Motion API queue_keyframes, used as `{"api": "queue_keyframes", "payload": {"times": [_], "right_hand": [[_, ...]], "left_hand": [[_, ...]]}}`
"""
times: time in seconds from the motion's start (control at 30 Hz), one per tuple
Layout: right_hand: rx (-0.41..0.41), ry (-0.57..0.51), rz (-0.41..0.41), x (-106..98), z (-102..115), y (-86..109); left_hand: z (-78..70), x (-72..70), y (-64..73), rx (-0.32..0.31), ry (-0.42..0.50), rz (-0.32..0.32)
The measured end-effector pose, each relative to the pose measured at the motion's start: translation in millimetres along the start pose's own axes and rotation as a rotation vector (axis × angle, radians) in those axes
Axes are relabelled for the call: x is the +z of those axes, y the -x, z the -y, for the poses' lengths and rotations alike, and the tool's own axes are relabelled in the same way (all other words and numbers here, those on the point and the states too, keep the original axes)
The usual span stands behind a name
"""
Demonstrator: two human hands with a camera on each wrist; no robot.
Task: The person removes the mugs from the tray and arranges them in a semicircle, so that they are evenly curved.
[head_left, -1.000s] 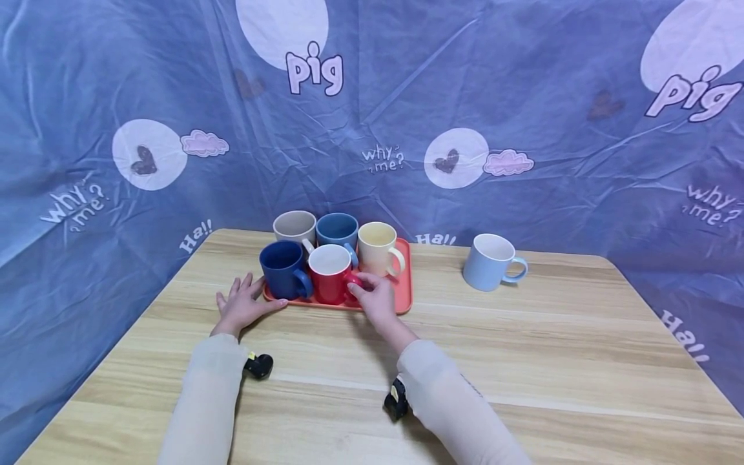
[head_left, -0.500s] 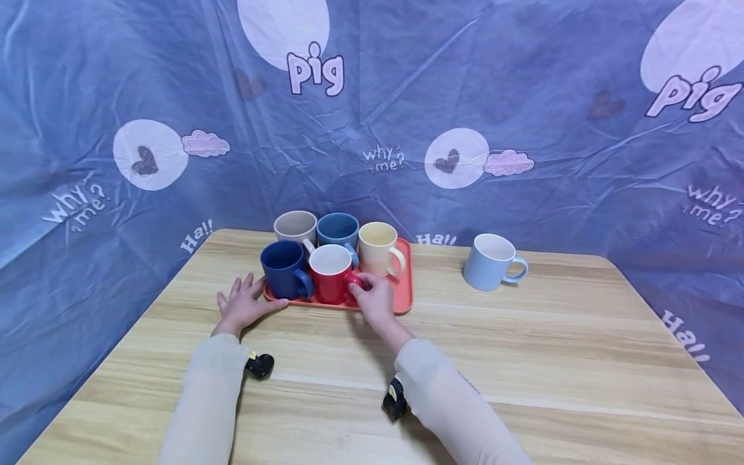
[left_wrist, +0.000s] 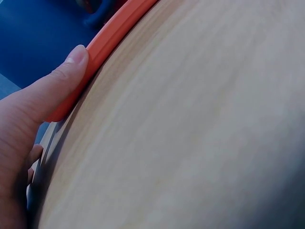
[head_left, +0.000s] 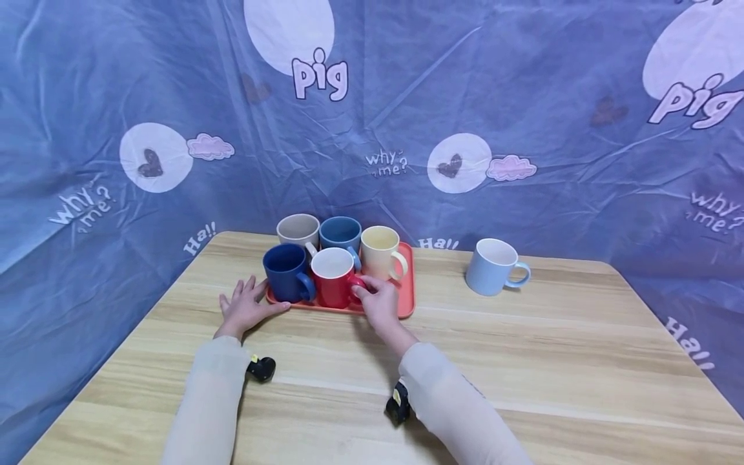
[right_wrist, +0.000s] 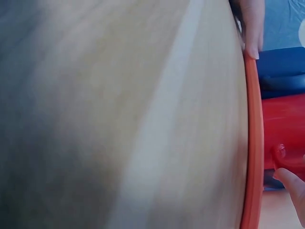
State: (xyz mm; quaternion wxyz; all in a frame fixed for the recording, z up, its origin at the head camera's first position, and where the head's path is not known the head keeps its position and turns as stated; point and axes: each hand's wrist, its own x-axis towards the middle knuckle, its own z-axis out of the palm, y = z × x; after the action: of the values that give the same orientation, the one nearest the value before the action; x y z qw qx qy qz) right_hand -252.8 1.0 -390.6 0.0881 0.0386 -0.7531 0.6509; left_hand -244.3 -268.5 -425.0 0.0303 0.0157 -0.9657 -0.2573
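A: What stands at the center of the scene, with twelve o'clock pointing away from the person?

B: A red mug [head_left: 331,289], white inside, sits upright at the near edge of an orange tray [head_left: 408,290]. The person's right hand [head_left: 382,305] pinches its handle on the three o'clock side.

A: And the left hand [head_left: 245,311]?

B: It rests at the tray's eight o'clock corner, fingers spread and relaxed, its thumb touching the rim just beside a navy mug [head_left: 283,278].

A: Which mugs share the tray?

B: Counted from the red one, the navy mug stands at nine o'clock, a gray mug [head_left: 290,235] at eleven, a teal mug [head_left: 334,239] at twelve and a cream mug [head_left: 374,259] at two. All are upright.

A: And beyond the tray?

B: A light-blue mug [head_left: 487,274] stands on the wooden table [head_left: 325,400] at three o'clock, well apart from the tray, its handle pointing to three. Pale sleeves [head_left: 203,407] cover both arms, a small black device [head_left: 263,369] at each cuff. Blue cloth [head_left: 395,77] printed with "pig," "why me?" and "Ha!!" hangs at twelve o'clock and along both sides.
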Motion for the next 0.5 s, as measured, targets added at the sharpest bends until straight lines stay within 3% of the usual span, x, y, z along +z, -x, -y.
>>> {"api": "queue_keyframes", "payload": {"times": [0.23, 0.5], "right_hand": [[0.018, -0.091, -0.030, -6, 9, -1.0], [0.039, -0.157, 0.002, -20, 22, -0.9]], "left_hand": [[0.9, 1.1, 1.0, 0.007, 0.006, -0.007], [0.9, 1.0, 0.6, 0.014, 0.015, -0.004]]}}
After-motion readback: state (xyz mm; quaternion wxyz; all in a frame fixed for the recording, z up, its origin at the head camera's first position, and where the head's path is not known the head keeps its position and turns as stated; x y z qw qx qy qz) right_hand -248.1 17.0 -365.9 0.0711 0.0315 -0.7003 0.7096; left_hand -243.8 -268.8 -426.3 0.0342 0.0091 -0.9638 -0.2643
